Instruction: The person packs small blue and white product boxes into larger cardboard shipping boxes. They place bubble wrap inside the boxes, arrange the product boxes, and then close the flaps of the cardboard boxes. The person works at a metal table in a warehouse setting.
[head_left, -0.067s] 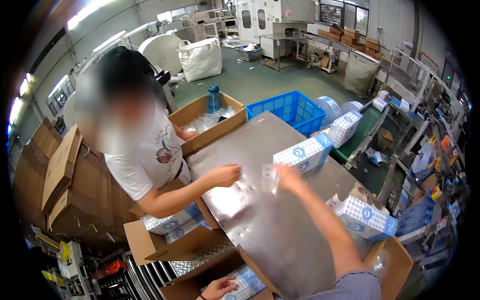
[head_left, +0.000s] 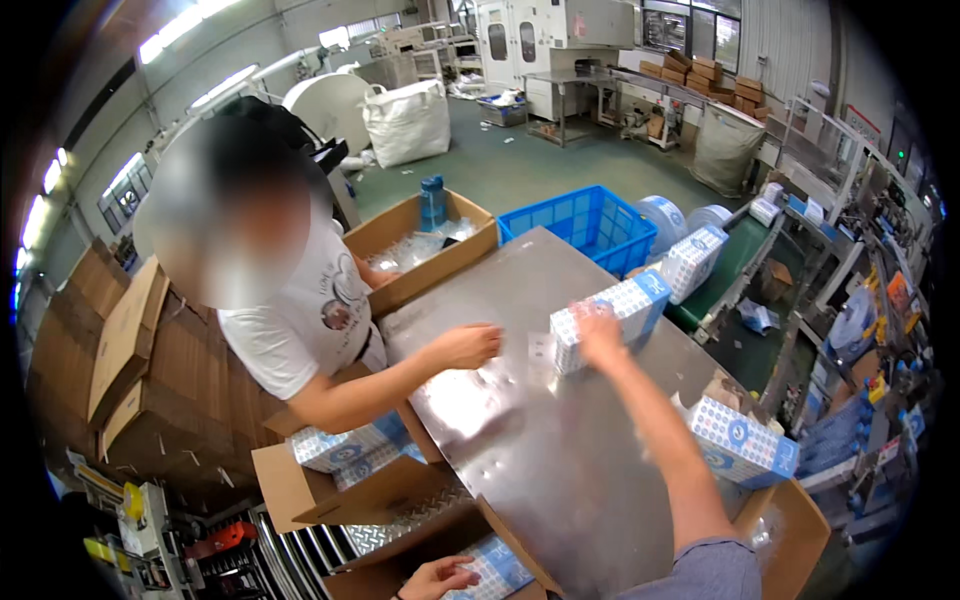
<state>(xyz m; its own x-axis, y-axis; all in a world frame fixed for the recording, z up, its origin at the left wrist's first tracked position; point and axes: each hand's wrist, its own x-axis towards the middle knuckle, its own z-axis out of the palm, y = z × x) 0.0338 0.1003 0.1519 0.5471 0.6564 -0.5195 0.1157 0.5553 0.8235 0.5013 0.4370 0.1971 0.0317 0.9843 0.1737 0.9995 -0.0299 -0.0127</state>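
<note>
My right hand (head_left: 602,338), smeared by motion, is at the near side of a white and blue patterned pack (head_left: 638,300) on the metal table (head_left: 570,450). Whether its fingers grip the pack cannot be made out. A small clear, whitish piece (head_left: 541,352) lies on the metal just left of that hand. Down at the lower edge, my left hand (head_left: 438,578) has its fingers stretched out and apart over white and blue packs (head_left: 497,568) inside an open cardboard box (head_left: 400,560). Across the table, a co-worker's loosely closed hand (head_left: 470,345) hovers near the clear piece.
Another pack (head_left: 742,440) sits at the table's right edge, and one more (head_left: 695,262) by the green conveyor (head_left: 735,262). Beyond the table stand a blue crate (head_left: 575,225) and a carton of clear plastic (head_left: 410,265). An open box of packs (head_left: 350,500) is at left.
My right hand has moved right, from the clear piece to the pack. The co-worker's hand has come slightly right, toward the clear piece. My left hand stays over the box.
</note>
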